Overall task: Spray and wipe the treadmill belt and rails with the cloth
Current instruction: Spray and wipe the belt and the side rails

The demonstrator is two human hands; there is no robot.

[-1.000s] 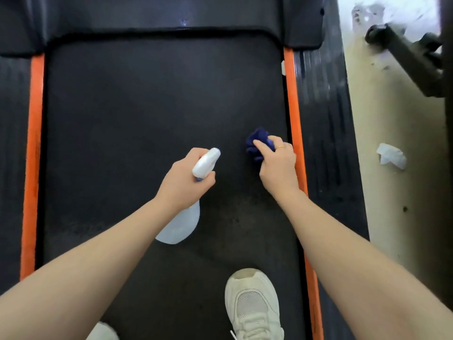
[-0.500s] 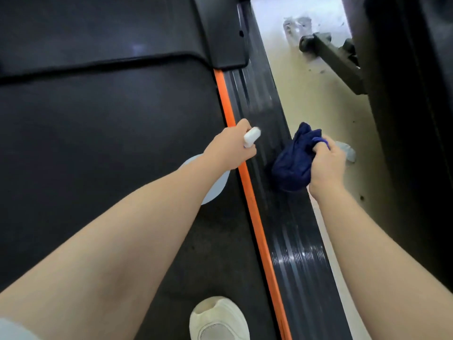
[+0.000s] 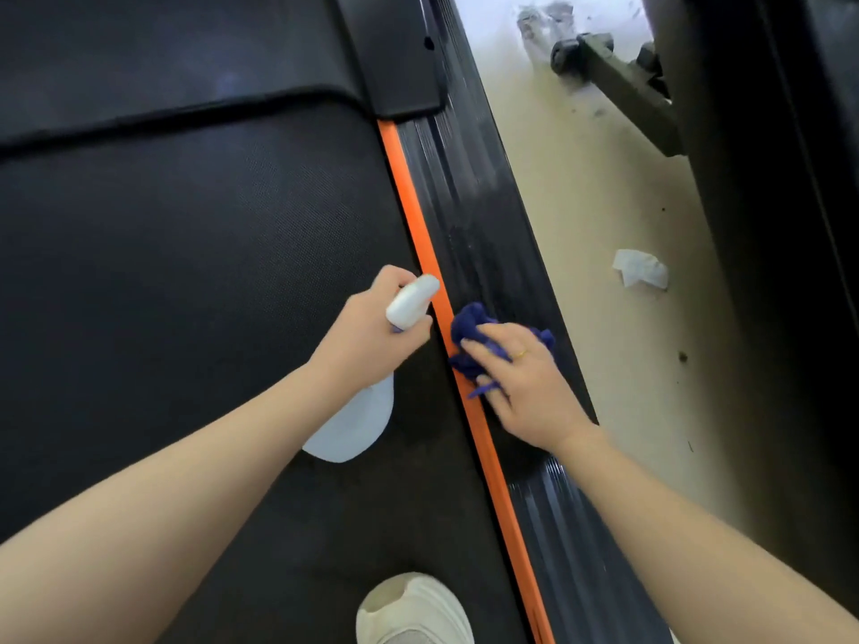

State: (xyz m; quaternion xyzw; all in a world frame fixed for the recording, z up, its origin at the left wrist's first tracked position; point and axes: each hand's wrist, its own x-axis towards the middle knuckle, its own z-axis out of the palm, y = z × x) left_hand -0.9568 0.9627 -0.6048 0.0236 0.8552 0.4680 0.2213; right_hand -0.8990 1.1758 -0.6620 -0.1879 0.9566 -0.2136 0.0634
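My left hand grips a white spray bottle by its neck, nozzle aimed toward the right rail, its body hanging over the black treadmill belt. A dark blue cloth lies bunched on the black ribbed right rail, partly over the orange strip beside the belt. My right hand presses down on the cloth with fingers spread flat. The rail ahead of the cloth looks wet and streaked.
My white shoe stands on the belt near the bottom edge. The black motor cover spans the top. A crumpled white tissue lies on the beige floor to the right, beside another dark machine's base.
The view swung from the belt to the right rail. My right hand brought the cloth down from a raised grip onto the rail. The bottle moved right with my left hand.
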